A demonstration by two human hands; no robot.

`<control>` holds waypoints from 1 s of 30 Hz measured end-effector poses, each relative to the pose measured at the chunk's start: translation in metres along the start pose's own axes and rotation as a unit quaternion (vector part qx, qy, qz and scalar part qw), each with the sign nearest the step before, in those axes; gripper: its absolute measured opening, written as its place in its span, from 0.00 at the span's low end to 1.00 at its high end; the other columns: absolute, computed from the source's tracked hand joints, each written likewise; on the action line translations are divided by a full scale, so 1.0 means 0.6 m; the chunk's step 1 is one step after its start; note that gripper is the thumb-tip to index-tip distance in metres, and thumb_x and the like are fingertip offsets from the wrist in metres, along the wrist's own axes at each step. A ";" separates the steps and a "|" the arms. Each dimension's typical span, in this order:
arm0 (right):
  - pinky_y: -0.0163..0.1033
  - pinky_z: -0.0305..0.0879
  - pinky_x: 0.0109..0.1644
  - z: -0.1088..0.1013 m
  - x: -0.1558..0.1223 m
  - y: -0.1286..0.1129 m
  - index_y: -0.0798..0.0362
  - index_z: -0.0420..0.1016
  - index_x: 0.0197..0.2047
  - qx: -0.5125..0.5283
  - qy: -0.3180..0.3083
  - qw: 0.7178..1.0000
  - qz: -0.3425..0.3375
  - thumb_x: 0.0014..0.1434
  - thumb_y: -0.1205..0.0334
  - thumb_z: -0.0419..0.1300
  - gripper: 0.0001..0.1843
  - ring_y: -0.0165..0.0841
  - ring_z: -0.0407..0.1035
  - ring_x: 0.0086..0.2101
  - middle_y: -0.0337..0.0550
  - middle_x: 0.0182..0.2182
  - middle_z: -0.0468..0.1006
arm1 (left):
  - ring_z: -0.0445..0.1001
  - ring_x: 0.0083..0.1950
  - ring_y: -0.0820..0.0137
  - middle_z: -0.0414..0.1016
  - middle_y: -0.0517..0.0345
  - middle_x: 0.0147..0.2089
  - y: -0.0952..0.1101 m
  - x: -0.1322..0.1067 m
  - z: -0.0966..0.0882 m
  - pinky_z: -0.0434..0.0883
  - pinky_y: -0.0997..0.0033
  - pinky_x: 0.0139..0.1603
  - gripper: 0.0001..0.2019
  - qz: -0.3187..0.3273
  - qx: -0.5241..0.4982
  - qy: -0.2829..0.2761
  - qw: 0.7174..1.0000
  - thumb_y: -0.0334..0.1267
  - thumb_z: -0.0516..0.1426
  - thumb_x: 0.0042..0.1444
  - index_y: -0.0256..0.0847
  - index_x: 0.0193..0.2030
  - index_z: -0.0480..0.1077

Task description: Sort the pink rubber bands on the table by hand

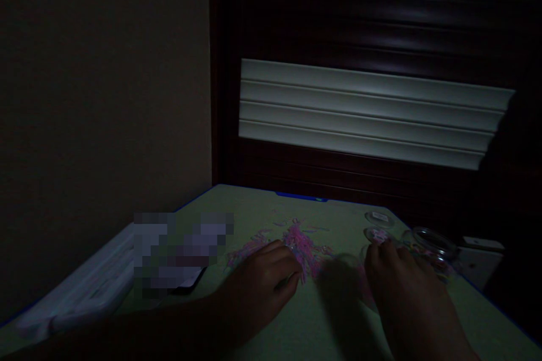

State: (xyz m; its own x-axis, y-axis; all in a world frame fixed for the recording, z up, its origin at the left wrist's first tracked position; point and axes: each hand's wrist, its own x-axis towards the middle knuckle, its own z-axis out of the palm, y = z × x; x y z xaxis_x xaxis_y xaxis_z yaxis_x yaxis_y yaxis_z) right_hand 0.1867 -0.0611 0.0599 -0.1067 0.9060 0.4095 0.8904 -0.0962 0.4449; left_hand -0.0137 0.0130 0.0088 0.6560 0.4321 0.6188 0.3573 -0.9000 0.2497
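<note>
The scene is dim. A heap of small pink and pale loops, like little rubber bands [302, 242], lies spread on a green table [237, 203]. My left hand [265, 282] rests palm down at the heap's near edge, its fingers curled onto the loops. My right hand [402, 287] lies to the right, fingers bent down, their tips near a small clear lid or dish [376, 234]. What either hand pinches, if anything, is too dark to tell.
A clear glass jar [432, 248] lies by my right hand, and another small round lid [379, 217] sits behind it. A dark phone [186, 285] and a blurred patch lie at left, beside white cloth [84, 293]. A wall and dark slatted panel stand behind.
</note>
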 end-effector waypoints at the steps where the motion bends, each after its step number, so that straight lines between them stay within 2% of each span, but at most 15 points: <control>1: 0.46 0.63 0.34 0.001 0.000 0.000 0.60 0.74 0.36 0.007 0.005 1.000 0.000 0.45 0.85 0.45 0.22 0.44 0.70 0.33 0.55 0.31 0.74 | 0.64 0.37 0.71 0.67 0.58 0.32 -0.001 0.000 0.000 0.61 0.70 0.40 0.06 -0.004 0.004 -0.003 1.000 0.24 0.51 0.56 0.37 0.34 0.67; 4: 0.45 0.63 0.34 0.002 0.002 0.001 0.60 0.73 0.36 0.032 0.043 0.999 -0.010 0.46 0.83 0.48 0.19 0.43 0.69 0.33 0.54 0.31 0.73 | 0.64 0.37 0.71 0.67 0.58 0.33 -0.003 0.001 0.000 0.61 0.70 0.40 0.07 -0.018 0.012 -0.009 1.000 0.24 0.51 0.56 0.37 0.35 0.67; 6: 0.44 0.64 0.34 0.004 0.004 0.000 0.61 0.72 0.36 0.048 0.090 0.994 -0.030 0.47 0.80 0.51 0.15 0.43 0.69 0.33 0.54 0.32 0.73 | 0.64 0.37 0.70 0.67 0.58 0.33 -0.003 0.002 0.000 0.61 0.70 0.40 0.07 -0.031 0.019 -0.008 0.999 0.24 0.51 0.56 0.38 0.34 0.67; 8: 0.43 0.63 0.33 0.005 0.007 -0.002 0.60 0.72 0.38 0.070 0.137 0.986 -0.058 0.46 0.79 0.52 0.16 0.42 0.68 0.33 0.54 0.34 0.73 | 0.64 0.38 0.70 0.67 0.58 0.33 -0.003 0.002 0.000 0.61 0.69 0.40 0.07 -0.045 0.031 -0.008 0.998 0.24 0.51 0.56 0.38 0.34 0.67; 10: 0.40 0.62 0.33 0.005 0.009 -0.008 0.58 0.72 0.38 0.115 0.151 0.977 -0.093 0.45 0.81 0.51 0.18 0.38 0.68 0.31 0.48 0.32 0.74 | 0.64 0.38 0.69 0.67 0.58 0.33 -0.002 0.002 0.000 0.61 0.68 0.40 0.07 -0.055 0.049 -0.012 0.997 0.25 0.51 0.56 0.39 0.34 0.67; 13: 0.35 0.59 0.31 0.004 0.011 -0.024 0.53 0.72 0.34 0.199 0.103 0.966 -0.126 0.46 0.83 0.50 0.19 0.33 0.67 0.29 0.41 0.27 0.73 | 0.64 0.38 0.68 0.67 0.58 0.33 -0.002 0.002 0.000 0.61 0.66 0.41 0.06 -0.068 0.079 -0.022 0.994 0.26 0.51 0.56 0.39 0.34 0.68; 19: 0.30 0.50 0.24 0.005 0.015 -0.045 0.53 0.71 0.27 0.278 -0.015 0.949 -0.145 0.46 0.80 0.53 0.13 0.27 0.65 0.23 0.37 0.24 0.72 | 0.64 0.38 0.67 0.66 0.58 0.34 -0.004 0.001 0.003 0.61 0.66 0.42 0.06 -0.079 0.103 -0.043 0.991 0.27 0.52 0.55 0.39 0.33 0.69; 30: 0.31 0.51 0.25 0.004 0.018 -0.040 0.53 0.72 0.28 0.301 -0.043 0.941 -0.149 0.50 0.78 0.53 0.12 0.28 0.67 0.24 0.39 0.25 0.73 | 0.62 0.41 0.65 0.64 0.56 0.36 0.002 -0.002 -0.003 0.61 0.65 0.42 0.05 -0.123 0.130 -0.028 0.983 0.27 0.52 0.51 0.40 0.33 0.66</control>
State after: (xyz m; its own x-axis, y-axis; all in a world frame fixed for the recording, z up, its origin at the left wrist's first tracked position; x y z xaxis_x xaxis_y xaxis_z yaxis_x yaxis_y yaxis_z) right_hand 0.1654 -0.0480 0.0517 -0.3788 0.8882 0.2601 0.9185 0.3953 -0.0123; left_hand -0.0152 0.0111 0.0098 0.5609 0.6441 0.5202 0.6631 -0.7257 0.1836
